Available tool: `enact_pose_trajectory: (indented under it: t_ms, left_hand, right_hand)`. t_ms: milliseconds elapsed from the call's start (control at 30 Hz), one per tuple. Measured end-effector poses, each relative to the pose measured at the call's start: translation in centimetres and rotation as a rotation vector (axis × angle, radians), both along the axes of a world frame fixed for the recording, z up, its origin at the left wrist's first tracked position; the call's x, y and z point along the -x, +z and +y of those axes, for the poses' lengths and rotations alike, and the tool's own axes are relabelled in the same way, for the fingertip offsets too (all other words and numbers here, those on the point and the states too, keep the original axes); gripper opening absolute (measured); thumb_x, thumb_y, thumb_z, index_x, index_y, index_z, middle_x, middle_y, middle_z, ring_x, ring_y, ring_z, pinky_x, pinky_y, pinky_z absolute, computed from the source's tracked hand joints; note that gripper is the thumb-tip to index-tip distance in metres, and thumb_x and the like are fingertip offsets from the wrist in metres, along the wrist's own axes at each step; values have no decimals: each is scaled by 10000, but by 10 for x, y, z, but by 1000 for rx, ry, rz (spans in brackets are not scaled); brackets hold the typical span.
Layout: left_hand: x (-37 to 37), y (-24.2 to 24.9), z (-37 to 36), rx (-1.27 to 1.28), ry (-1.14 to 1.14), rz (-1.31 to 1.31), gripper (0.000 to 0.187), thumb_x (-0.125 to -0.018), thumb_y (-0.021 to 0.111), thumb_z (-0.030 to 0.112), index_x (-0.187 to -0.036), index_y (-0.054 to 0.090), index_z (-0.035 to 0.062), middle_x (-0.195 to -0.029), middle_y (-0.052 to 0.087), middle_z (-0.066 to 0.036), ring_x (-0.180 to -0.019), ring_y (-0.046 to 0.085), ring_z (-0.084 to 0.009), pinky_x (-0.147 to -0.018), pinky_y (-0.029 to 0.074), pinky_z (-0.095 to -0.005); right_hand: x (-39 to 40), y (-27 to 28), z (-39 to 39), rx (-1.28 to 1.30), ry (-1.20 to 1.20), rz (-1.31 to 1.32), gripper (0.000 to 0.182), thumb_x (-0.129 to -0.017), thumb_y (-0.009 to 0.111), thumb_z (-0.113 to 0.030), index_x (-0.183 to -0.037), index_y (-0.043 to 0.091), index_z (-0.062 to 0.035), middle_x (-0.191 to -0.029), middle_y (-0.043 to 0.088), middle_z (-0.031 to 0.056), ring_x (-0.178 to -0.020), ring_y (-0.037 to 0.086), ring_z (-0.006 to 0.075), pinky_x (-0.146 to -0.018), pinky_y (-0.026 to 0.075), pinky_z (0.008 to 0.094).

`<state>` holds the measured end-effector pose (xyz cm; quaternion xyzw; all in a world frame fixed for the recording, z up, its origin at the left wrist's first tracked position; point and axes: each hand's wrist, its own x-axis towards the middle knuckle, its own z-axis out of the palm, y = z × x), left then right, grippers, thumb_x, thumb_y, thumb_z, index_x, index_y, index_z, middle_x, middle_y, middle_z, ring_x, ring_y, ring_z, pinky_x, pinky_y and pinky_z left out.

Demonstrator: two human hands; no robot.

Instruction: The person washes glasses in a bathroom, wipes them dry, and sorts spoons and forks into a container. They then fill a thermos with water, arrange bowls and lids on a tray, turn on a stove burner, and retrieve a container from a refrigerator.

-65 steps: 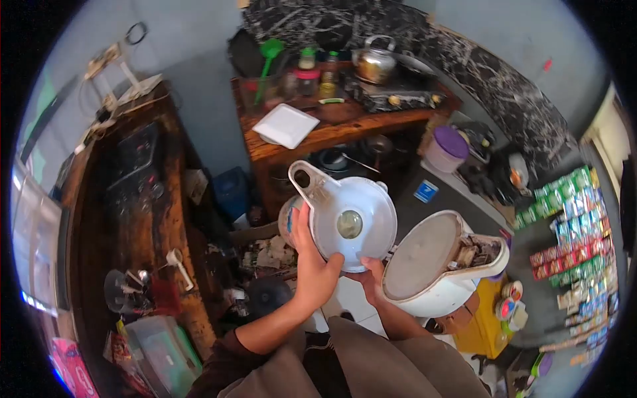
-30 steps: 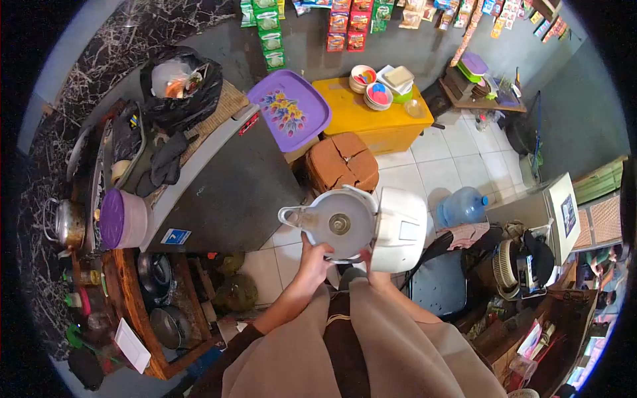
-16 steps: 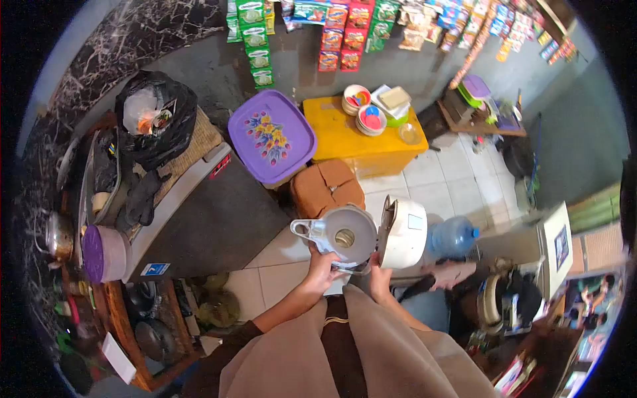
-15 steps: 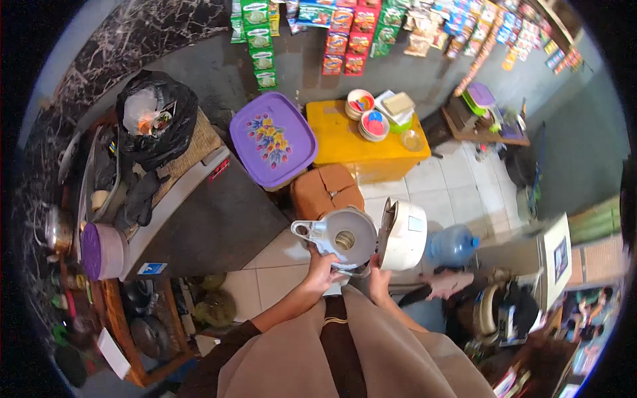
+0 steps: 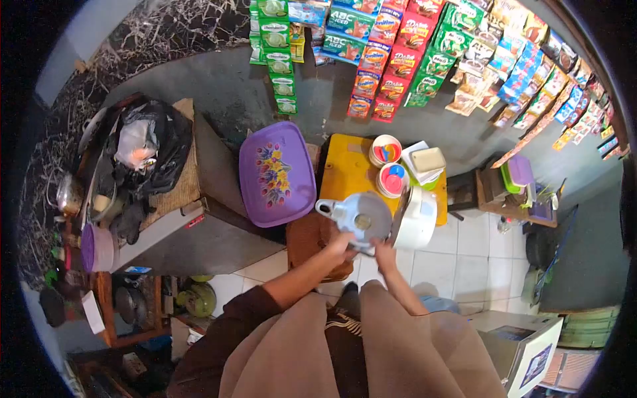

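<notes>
An open appliance that looks like a rice cooker (image 5: 371, 212) is held up in front of me. Its grey round inside shows a disc in the middle, and a looped handle sticks out on the left. The white lid (image 5: 417, 219) stands swung open on the right. My left hand (image 5: 342, 245) is closed on the near left edge of the grey part. At the near edge by the lid, my right hand (image 5: 383, 253) is closed on the same cooker; its fingers are partly hidden and slightly blurred.
Beyond the cooker, a yellow table (image 5: 342, 159) carries bowls (image 5: 385, 151) and a soap-like block (image 5: 428, 160). A purple flowered tray (image 5: 249, 176) stands left of it, above a brown box-like seat (image 5: 305, 242). Sachet strips (image 5: 395, 73) hang on the wall. A dark counter (image 5: 219, 232) lies left.
Both hands have carried the cooker forward toward the yellow table, and it now overlaps the table's near edge. My view has shifted, showing more of the sachets.
</notes>
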<state>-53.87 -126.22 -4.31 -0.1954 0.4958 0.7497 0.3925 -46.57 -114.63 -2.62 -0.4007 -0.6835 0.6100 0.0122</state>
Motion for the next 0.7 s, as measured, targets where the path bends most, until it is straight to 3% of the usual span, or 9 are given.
enact_pose_trajectory:
  t_ms: [33,100,200,300,400,467,533,633,700]
  left_hand:
    - [19,-6,7,-30,-69,30,811,-596,581,18,-1257,160,227,-1157,353,-92,-1009,449,-297,-718,471,-499]
    - [50,-17,18,-25,-123,47,830,-617,604,33,-1269,130,232,-1177,340,-101,-1013,447,-285,-671,493,-439]
    - [86,-38,45,58,-12,41,773,-627,606,30,-1251,182,200,-1154,382,-102,-955,487,-273,-616,503,-399]
    - [115,-56,71,56,58,45,514,-696,589,32,-1161,376,87,-1019,489,-104,-912,538,-250,-741,495,-376]
    - [141,-99,95,251,-186,511,382,-727,582,40,-1090,465,52,-972,511,-105,-837,534,-223,-715,475,-323]
    - [150,-140,116,401,-126,625,340,-737,580,43,-1067,495,40,-957,519,-105,-812,533,-214,-706,468,-305]
    - [174,-175,148,243,539,154,466,-677,594,-4,-1111,442,72,-900,520,-98,-769,533,-227,-593,476,-349]
    - [179,-117,157,152,728,-64,682,-617,613,-11,-1196,272,102,-1053,470,-121,-905,500,-316,-621,477,-432]
    - [198,-151,167,159,685,-85,743,-606,613,-33,-1215,221,129,-1083,450,-127,-909,499,-325,-612,476,-457]
  right_hand:
    - [17,22,6,32,-11,12,358,-702,559,-103,-1031,487,17,-972,550,118,-893,510,209,-754,410,308]
    - [52,-41,38,-71,77,175,342,-703,535,-102,-1021,491,15,-960,552,115,-870,511,210,-733,412,311]
    - [101,-62,75,-166,227,267,346,-715,548,-129,-1023,490,16,-961,554,114,-869,510,208,-744,410,317]
    - [155,-82,115,-181,418,163,357,-724,562,-148,-1031,484,18,-974,545,107,-872,504,209,-748,406,326]
    - [203,-95,145,-121,558,205,369,-750,529,-184,-1060,475,10,-1047,502,124,-953,479,228,-832,381,329]
    - [237,-129,168,32,636,229,438,-726,539,-204,-1101,456,8,-1094,486,127,-977,477,254,-842,389,334]
    - [264,-144,181,49,752,210,462,-712,548,-207,-1112,456,6,-1117,479,125,-984,477,257,-841,390,333]
    - [290,-152,196,-55,942,129,470,-699,554,-190,-1114,457,8,-1111,484,119,-980,479,247,-841,380,320]
    - [301,-158,205,-103,981,112,477,-690,557,-178,-1116,454,11,-1101,491,116,-975,480,242,-841,374,311]
